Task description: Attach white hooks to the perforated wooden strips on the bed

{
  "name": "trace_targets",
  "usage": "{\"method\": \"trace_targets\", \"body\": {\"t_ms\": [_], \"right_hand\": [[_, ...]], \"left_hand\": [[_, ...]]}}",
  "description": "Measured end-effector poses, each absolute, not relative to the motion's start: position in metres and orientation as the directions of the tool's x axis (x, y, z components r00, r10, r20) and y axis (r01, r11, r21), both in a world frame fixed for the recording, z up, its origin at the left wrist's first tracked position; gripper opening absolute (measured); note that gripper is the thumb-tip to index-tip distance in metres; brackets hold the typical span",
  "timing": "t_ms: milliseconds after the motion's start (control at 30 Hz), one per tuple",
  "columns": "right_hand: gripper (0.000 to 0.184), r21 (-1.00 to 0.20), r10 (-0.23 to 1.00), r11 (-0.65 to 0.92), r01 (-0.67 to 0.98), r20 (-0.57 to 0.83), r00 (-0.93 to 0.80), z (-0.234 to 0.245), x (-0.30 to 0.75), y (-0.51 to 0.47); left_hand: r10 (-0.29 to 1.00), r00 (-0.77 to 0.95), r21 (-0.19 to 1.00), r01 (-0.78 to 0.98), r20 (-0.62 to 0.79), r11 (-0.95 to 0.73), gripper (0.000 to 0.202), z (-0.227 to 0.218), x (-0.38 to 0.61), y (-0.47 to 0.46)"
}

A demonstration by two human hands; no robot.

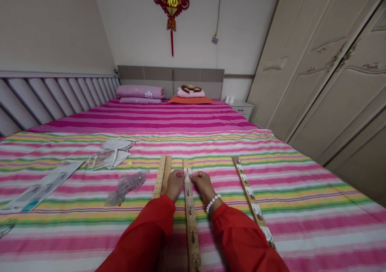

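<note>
My left hand point(175, 183) and my right hand point(203, 183) meet over the far end of a narrow wooden strip point(191, 223). Fingertips of both are pinched on a small white piece point(187, 177) lying on the strip; its exact kind is too small to tell. Several small metal fittings point(190, 210) stand in a row along the strip, nearer to me. Left of my left hand lie two wooden strips with rows of holes point(159, 178), partly hidden by my hand and red sleeve.
Right of my arm, another wooden strip point(250, 193) carries several white pieces. To the left lie a clear plastic bag of small metal parts point(129, 185), crumpled packaging point(113, 153) and a long printed card point(45, 187). Everything rests on a striped bedsheet point(301, 207); wardrobes point(319, 75) stand at right.
</note>
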State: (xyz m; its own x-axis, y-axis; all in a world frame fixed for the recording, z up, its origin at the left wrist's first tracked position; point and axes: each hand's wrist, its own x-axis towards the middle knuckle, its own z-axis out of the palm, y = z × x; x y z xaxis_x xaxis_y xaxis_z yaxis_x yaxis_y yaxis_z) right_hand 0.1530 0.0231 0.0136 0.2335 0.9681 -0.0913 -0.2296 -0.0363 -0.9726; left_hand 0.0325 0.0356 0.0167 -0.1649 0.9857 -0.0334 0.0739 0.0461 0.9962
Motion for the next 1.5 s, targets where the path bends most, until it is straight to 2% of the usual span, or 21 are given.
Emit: {"method": "trace_targets", "body": {"t_ms": [167, 300, 367, 500, 633, 767, 933, 1067, 1233, 1367, 1500], "right_hand": [[0.022, -0.945, 0.977, -0.007, -0.328, -0.076, 0.197, 0.028, 0.155, 0.02], [0.019, -0.914, 0.985, 0.019, -0.406, -0.052, 0.162, 0.045, 0.162, 0.022], [0.016, -0.928, 0.991, 0.056, -0.368, 0.008, 0.131, 0.054, 0.166, 0.023], [0.006, -0.968, 0.983, 0.181, -0.175, 0.173, 0.058, 0.069, 0.175, 0.027], [0.007, -0.968, 0.97, 0.243, -0.068, 0.243, 0.016, 0.075, 0.177, 0.031], [0.008, -0.966, 0.973, 0.229, -0.117, 0.229, 0.014, 0.073, 0.173, 0.033], [0.021, -0.945, 0.988, 0.13, -0.299, 0.099, 0.117, 0.059, 0.17, 0.03], [0.026, -0.941, 0.996, -0.004, -0.339, -0.034, 0.083, 0.042, 0.168, 0.025], [0.023, -0.925, 0.994, -0.023, -0.379, -0.062, 0.089, 0.024, 0.162, 0.026], [0.018, -0.933, 0.992, -0.01, -0.359, -0.054, 0.111, 0.014, 0.159, 0.028], [0.017, -0.945, 0.992, -0.013, -0.327, -0.053, 0.115, 0.009, 0.158, 0.027]], "left_hand": [[0.994, -0.11, 1.0, 0.017, 0.025, -0.023, 0.022, 0.036, 0.028, 0.033], [0.981, -0.122, 0.986, 0.088, 0.15, -0.14, 0.023, 0.062, 0.019, 0.033], [0.972, -0.09, 0.97, 0.132, 0.219, -0.206, 0.025, 0.073, 0.015, 0.034], [0.948, 0.023, 0.925, 0.212, 0.318, -0.316, 0.027, 0.084, 0.013, 0.034], [0.965, 0.138, 0.944, 0.215, 0.224, -0.25, 0.021, 0.082, 0.016, 0.033], [0.974, 0.198, 0.981, 0.134, 0.114, -0.142, 0.014, 0.076, 0.019, 0.033], [0.996, 0.085, 1.0, 0.013, 0.01, -0.012, 0.015, 0.065, 0.023, 0.033], [0.996, -0.04, 0.997, -0.02, -0.075, 0.074, 0.015, 0.054, 0.027, 0.031], [0.994, -0.068, 0.995, 0.049, -0.087, 0.091, 0.01, 0.044, 0.028, 0.031], [0.998, -0.046, 0.989, 0.141, -0.041, 0.047, 0.01, 0.036, 0.025, 0.033], [0.996, -0.066, 0.963, 0.259, -0.055, 0.071, 0.01, 0.03, 0.023, 0.035]]}}
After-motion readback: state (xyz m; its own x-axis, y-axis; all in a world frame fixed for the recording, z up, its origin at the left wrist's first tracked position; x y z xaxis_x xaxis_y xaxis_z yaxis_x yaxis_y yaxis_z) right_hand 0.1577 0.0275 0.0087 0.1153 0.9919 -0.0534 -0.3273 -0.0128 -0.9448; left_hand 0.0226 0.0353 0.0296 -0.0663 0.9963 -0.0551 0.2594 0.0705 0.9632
